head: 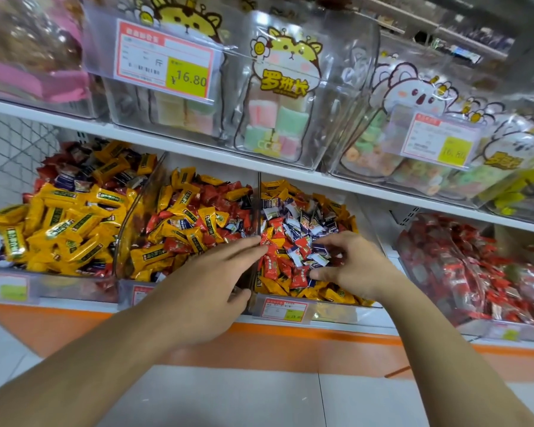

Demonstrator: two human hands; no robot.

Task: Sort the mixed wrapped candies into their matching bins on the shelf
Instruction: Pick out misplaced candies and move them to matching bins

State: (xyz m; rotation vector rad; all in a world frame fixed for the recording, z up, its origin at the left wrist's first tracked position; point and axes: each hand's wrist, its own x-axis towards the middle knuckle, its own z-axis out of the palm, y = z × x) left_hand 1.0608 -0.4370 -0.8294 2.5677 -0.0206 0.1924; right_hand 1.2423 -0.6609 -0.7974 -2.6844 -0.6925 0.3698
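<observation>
A white shelf board (198,149) is seen running across the scene, with an orange strip (290,329) fixed along the lower shelf's front edge. A pale tiled floor (259,396) is spread below in the near part. At far left a wire mesh panel (10,149) is set behind the lower shelf. Even, bright light is cast over everything, with glare thrown on the clear plastic above.

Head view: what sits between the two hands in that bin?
In the head view, a heap of red and white-purple wrapped candies fills the gap between left hand and right hand, over yellow ones.
</observation>
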